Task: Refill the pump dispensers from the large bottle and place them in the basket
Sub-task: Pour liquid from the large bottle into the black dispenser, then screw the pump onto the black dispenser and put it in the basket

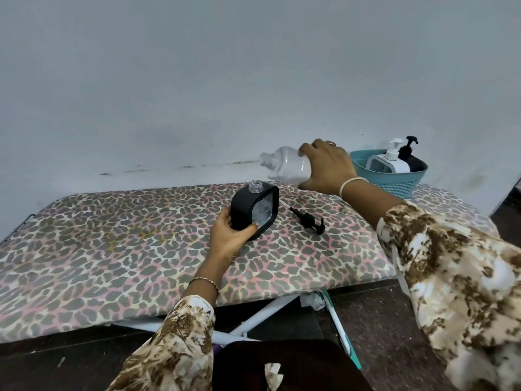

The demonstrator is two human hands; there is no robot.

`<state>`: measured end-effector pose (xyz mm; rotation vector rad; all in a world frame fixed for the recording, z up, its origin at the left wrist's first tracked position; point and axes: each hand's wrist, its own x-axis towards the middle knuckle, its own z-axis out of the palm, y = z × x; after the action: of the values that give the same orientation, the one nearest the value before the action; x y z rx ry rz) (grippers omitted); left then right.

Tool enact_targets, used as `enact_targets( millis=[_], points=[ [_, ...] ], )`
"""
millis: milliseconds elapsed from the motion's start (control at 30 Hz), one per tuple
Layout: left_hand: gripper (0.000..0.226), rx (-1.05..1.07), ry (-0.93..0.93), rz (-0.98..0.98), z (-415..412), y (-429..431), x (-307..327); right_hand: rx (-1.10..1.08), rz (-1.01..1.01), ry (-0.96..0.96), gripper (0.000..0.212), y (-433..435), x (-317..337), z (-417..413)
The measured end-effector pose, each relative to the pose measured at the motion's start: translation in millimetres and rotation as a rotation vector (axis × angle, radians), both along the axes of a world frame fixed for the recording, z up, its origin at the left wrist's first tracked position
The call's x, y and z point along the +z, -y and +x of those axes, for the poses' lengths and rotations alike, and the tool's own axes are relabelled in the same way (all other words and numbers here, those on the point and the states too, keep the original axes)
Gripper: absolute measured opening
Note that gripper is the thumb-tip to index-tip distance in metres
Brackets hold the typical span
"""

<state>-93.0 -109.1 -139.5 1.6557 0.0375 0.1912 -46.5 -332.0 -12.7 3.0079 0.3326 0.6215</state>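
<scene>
A black dispenser [248,208] with a clear window and an open neck stands on the leopard-print board [112,244], and my left hand [229,235] grips its lower side. Its black pump head [307,220] lies loose on the board just to the right. My right hand [328,167] holds the large clear bottle [284,166] tipped on its side above the board, its open mouth pointing left, apart from the dispenser's neck. At the far right a teal basket [394,179] contains a white dispenser [390,160] and a black dispenser [410,156].
A pale wall rises right behind the board. White folding legs [267,311] and a dark floor show below the board's near edge. A dark cloth [282,365] lies at the bottom of the view.
</scene>
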Motion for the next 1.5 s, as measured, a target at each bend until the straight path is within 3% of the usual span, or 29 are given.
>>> enact_targets(
  millis=[300, 467, 800, 967, 1100, 1167, 1267, 1333, 1500],
  points=[
    [0.061, 0.011, 0.005, 0.023, 3.0, -0.7, -2.8, -0.199, 0.934, -0.038, 0.074, 36.3, -48.8, 7.2],
    [0.060, 0.011, 0.003, 0.024, 3.6, -0.3, -2.8, -0.229, 1.148, 0.037, 0.079, 39.0, -74.4, 9.7],
    [0.062, 0.018, -0.008, 0.044, 4.8, -1.8, -4.1, -0.262, 1.182, 0.007, 0.077, 33.0, -86.8, 10.3],
    [0.060, 0.020, 0.004, 0.068, 1.4, 0.3, -2.0, -0.288, 1.305, -0.041, 0.102, 29.7, -97.2, -1.7],
    [0.059, 0.052, 0.047, 0.235, -6.1, 6.2, -0.1, -0.380, 1.445, -0.035, 0.119, 18.2, -115.7, -23.4],
    [0.060, 0.084, 0.078, 0.327, -8.6, 8.3, -0.6, -0.446, 1.449, -0.007, 0.109, 15.6, -123.7, -33.6],
    [0.062, 0.139, 0.100, 0.426, -10.4, 9.0, -1.9, -0.530, 1.341, -0.002, 0.100, 10.7, -133.6, -47.2],
    [0.064, 0.173, 0.101, 0.470, -10.6, 8.8, -2.3, -0.544, 1.164, -0.058, 0.101, 5.9, -139.2, -54.5],
    [0.078, 0.237, 0.060, 0.506, -13.0, 8.2, 0.5, -0.549, 0.782, -0.125, 0.066, 0.8, -137.3, -65.0]
  ],
)
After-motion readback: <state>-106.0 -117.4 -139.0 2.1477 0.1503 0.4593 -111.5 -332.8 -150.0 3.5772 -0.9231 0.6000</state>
